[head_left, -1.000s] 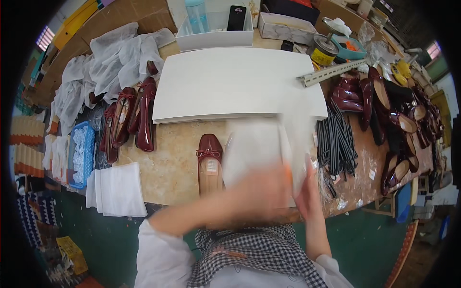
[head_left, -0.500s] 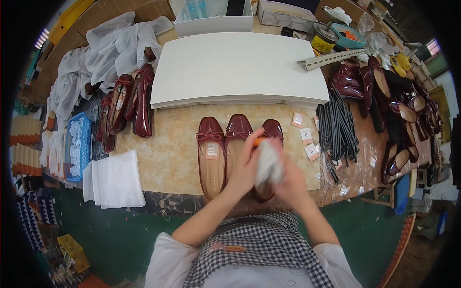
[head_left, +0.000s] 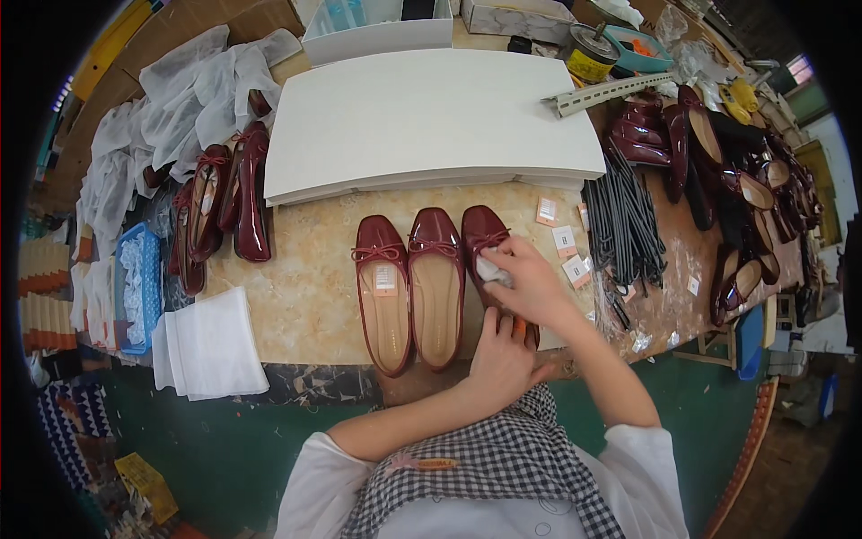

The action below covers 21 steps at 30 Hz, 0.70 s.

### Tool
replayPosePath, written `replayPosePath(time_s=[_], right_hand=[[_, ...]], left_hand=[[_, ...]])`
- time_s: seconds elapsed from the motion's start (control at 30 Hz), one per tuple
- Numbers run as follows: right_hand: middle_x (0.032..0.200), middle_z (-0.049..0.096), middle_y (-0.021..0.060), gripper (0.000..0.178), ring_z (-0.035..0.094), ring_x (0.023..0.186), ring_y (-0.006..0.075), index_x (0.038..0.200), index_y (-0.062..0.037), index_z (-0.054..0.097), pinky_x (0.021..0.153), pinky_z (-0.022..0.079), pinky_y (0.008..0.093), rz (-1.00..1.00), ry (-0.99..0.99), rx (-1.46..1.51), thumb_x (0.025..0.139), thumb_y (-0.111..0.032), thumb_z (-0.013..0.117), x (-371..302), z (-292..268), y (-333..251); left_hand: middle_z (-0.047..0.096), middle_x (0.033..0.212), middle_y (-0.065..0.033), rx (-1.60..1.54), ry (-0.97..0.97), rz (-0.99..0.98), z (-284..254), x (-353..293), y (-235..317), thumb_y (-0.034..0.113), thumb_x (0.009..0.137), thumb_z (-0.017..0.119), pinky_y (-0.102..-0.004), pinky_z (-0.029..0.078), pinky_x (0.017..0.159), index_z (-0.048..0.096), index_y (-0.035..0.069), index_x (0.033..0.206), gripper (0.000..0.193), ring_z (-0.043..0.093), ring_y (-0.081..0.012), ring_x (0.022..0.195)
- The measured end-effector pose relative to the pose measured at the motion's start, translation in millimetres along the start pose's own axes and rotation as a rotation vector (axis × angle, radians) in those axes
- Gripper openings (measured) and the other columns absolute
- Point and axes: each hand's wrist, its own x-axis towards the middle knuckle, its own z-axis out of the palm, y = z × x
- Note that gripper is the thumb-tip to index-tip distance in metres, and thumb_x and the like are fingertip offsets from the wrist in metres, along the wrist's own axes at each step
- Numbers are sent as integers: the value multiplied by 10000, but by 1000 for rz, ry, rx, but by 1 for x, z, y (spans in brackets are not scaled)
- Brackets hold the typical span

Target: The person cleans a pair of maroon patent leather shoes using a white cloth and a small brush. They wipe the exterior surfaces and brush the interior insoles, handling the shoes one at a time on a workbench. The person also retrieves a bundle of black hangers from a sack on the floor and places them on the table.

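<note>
"Where is the handled shoe (head_left: 482, 223)?"

"In front of the paper stack (head_left: 431, 121); its heel is mostly hidden by the left hand (head_left: 503, 359), whose grip cannot be told. A white wad (head_left: 493, 270) is pinched by the fingers of the right hand (head_left: 532, 280) at the shoe's opening."

"Room and labels?"

"Bare tabletop (head_left: 305, 269) is seen before the stack's left half; tags (head_left: 563, 242), their print too small to be read, are spread before its right end."

Crumpled white wad (head_left: 494, 272) now at the mouth of the burgundy ballet flat (head_left: 481, 223)
The right hand (head_left: 532, 280) has it there; the left hand (head_left: 503, 357), beside it before, has slid down toward the heel.
</note>
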Motion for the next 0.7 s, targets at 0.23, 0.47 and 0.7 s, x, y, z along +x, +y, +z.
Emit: replayPosePath(time_s=[0.23,0.47,0.7], right_hand=[[940,537,151,610,590,855,324,1228,18,563,752,483,384,301,133,5,683,-160,772,29,11,32],[945,557,66,479,532,752,147,1222,-39,593,661,444,251,394,231,327,761,-79,716,-22,-27,3],[1074,556,49,516,529,854,114,1324,-47,501,716,445,226,438,273,552,834,-72,660,-45,-27,-13]], left_hand=[[630,983,-193,38,-44,104,1,3,-3,512,766,619,-477,294,997,701,-35,871,563,521,-318,988],[492,1260,-254,469,487,-33,-95,126,-180,577,781,572,-673,147,1048,462,255,1360,672,342,-433,1284],[570,1019,-154,54,376,-296,-94,132,-215,336,816,624,-489,430,854,582,85,1166,432,519,-332,1010]])
